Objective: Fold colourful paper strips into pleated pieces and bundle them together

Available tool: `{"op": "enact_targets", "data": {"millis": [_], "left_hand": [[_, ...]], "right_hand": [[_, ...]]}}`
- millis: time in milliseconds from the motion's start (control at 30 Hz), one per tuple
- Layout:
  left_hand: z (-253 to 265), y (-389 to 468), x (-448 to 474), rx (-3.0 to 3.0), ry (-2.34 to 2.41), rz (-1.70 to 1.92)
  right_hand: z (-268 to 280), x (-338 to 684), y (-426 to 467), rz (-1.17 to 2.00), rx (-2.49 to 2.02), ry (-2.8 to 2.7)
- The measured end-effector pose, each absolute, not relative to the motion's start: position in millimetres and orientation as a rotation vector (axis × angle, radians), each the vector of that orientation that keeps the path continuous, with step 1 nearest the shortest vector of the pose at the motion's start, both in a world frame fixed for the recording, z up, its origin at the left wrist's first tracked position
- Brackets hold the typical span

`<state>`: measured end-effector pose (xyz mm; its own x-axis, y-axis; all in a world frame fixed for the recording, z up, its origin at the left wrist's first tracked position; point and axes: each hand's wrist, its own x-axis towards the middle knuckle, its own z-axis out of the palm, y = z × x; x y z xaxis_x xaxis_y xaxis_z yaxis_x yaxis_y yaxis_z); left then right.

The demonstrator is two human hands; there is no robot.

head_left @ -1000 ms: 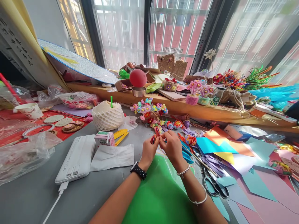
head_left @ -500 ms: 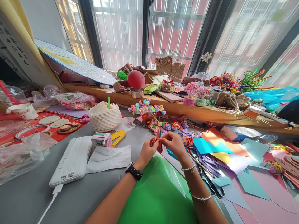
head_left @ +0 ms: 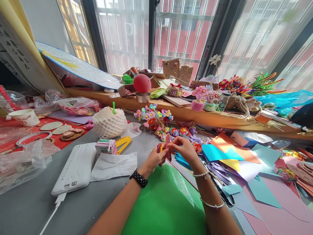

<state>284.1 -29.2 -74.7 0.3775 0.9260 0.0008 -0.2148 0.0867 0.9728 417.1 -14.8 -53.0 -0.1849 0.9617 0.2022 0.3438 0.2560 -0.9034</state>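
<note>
Both hands meet near the middle of the view around a multicoloured striped strip (head_left: 168,139), folded or looped, whose material I cannot make out. My left hand (head_left: 154,158) is closed on it from the left, with striped loops showing between the fingers. From the right, my right hand (head_left: 183,148) pinches the upright part of the strip between thumb and fingers. Beneath the forearms lies a glossy green sheet (head_left: 161,202). Just beyond the hands are a bunch of small crocheted flowers (head_left: 154,117) and several striped rosettes (head_left: 183,131).
To the left are a white power bank (head_left: 75,168), a small pink-and-white box (head_left: 106,146), yellow tweezers (head_left: 123,143) and a netted coconut (head_left: 110,122). Coloured paper (head_left: 221,152) and scissors (head_left: 227,197) lie to the right. A crowded wooden ledge (head_left: 105,97) runs behind.
My hands have shifted slightly, with the left wrist a little lower and turned. More of the striped loops now shows at the left fingers. The surroundings look the same.
</note>
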Motion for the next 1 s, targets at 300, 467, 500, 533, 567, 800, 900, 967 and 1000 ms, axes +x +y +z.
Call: {"op": "enact_targets", "data": {"millis": [300, 467, 500, 533, 567, 800, 900, 967, 1000], "left_hand": [[-72.1, -33.1, 282.6, 1.195, 0.773, 0.928], [-73.3, -31.8, 281.7, 1.162, 0.752, 0.884], [-74.0, -31.2, 281.0, 1.148, 0.727, 0.877], [-74.8, -30.7, 280.3, 1.132, 0.696, 0.869], [-75.6, -30.2, 279.6, 1.116, 0.666, 0.861], [-76.7, -29.6, 278.9, 1.096, 0.683, 0.895], [-76.2, -29.5, 280.0, 1.203, 0.715, 0.875], [-76.5, -29.0, 280.7, 1.238, 0.735, 0.863], [-76.9, -28.7, 280.8, 1.234, 0.747, 0.863]], "right_hand": [[-59.0, 423.7, -12.7, 1.311, -1.084, -1.655], [-60.5, 421.8, -12.8, 1.560, -0.937, -1.475], [-61.0, 421.5, -12.4, 1.591, -0.933, -1.433], [-61.7, 421.3, -12.0, 1.617, -0.930, -1.394], [-62.4, 421.3, -11.5, 1.634, -0.927, -1.367], [-63.5, 422.0, -8.8, 1.500, -0.974, -1.409], [-60.5, 421.9, -9.5, 1.424, -0.993, -1.442], [-58.4, 421.7, -10.6, 1.431, -0.978, -1.456], [-57.6, 421.4, -11.2, 1.440, -0.967, -1.458]]}}
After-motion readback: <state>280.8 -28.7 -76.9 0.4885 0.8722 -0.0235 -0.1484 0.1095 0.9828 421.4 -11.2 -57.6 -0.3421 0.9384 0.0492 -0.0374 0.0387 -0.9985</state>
